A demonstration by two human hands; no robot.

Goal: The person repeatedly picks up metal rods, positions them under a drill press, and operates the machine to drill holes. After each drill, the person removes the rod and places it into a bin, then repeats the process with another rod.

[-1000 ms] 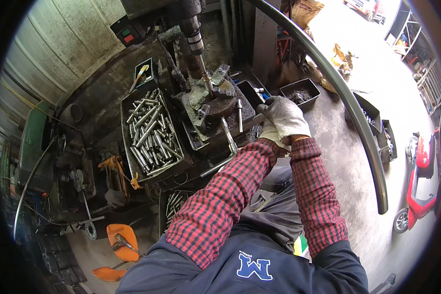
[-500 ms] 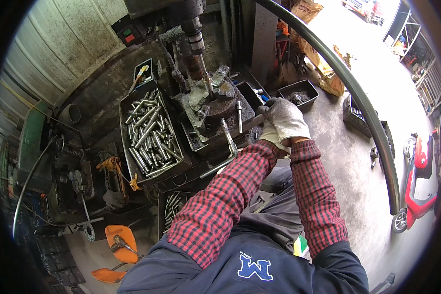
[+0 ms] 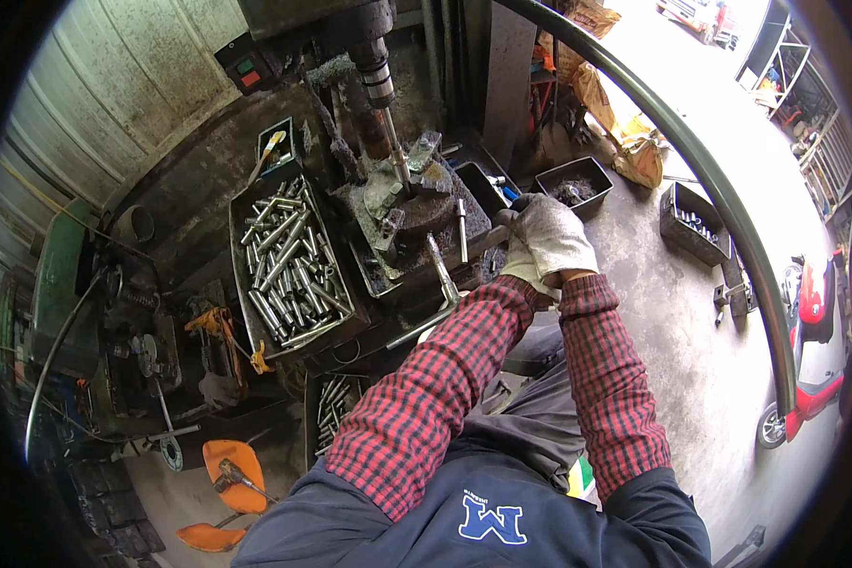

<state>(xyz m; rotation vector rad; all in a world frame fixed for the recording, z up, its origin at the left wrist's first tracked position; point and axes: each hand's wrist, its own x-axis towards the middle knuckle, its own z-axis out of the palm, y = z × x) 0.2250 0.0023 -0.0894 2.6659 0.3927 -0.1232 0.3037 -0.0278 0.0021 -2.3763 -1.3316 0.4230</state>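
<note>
My right hand [image 3: 560, 235], in a white work glove, is closed and lies against my left hand [image 3: 521, 263], also gloved. Both are held together just right of the drill press table [image 3: 388, 279]. Curled fingers hide whatever lies between them. Above the table, the long drill bit [image 3: 394, 147] points down at a round fixture [image 3: 426, 210] strewn with metal shavings. A slim metal rod [image 3: 462, 230] stands on the table's right part. Left of my hands, a metal lever [image 3: 442, 270] leans against the table's front edge.
A bin [image 3: 348, 327] of shiny metal tubes [image 3: 289, 260] sits left of the table, with a brush [image 3: 270, 151] behind it. Dark bins [image 3: 577, 180] stand to the right. A thick black curved bar [image 3: 701, 170] crosses the right side. A red scooter [image 3: 809, 398] stands beyond it.
My hands stay together and have sunk slightly, uncovering more of the blue item in the bin behind them. The view has shifted a little, so the curved bar appears farther right.
</note>
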